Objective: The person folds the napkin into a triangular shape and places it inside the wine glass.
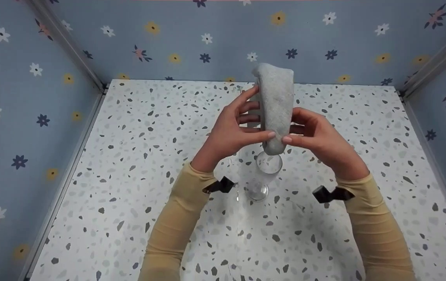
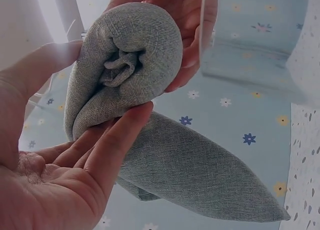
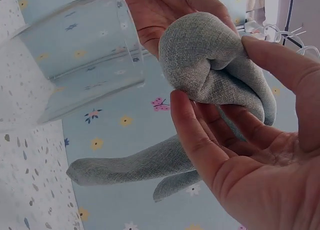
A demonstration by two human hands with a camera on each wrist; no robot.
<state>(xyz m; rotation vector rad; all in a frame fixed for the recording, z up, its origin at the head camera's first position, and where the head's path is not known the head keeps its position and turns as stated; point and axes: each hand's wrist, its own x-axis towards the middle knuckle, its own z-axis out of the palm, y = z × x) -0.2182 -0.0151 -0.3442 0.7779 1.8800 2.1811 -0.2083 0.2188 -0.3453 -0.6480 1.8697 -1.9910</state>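
Observation:
A grey cloth napkin (image 1: 277, 103), rolled and folded into a long bundle, is held up between both hands. My left hand (image 1: 232, 130) grips its left side, with the thumb on the near end. From the right, my right hand (image 1: 322, 138) pinches the same end between thumb and fingers. In the left wrist view the napkin's end (image 2: 132, 55) is a thick roll with crumpled folds inside, and a loose cloth flap (image 2: 200, 175) spreads beyond it. Just below the napkin, apart from it, a clear drinking glass (image 1: 262, 177) stands upright on the table.
The speckled white tabletop (image 1: 129, 187) carries the glass. Blue flower-patterned panels (image 1: 223, 43) enclose the table at the back, left and right. Small black brackets (image 1: 223, 185) sit on both wrists over yellow sleeves (image 1: 183, 207).

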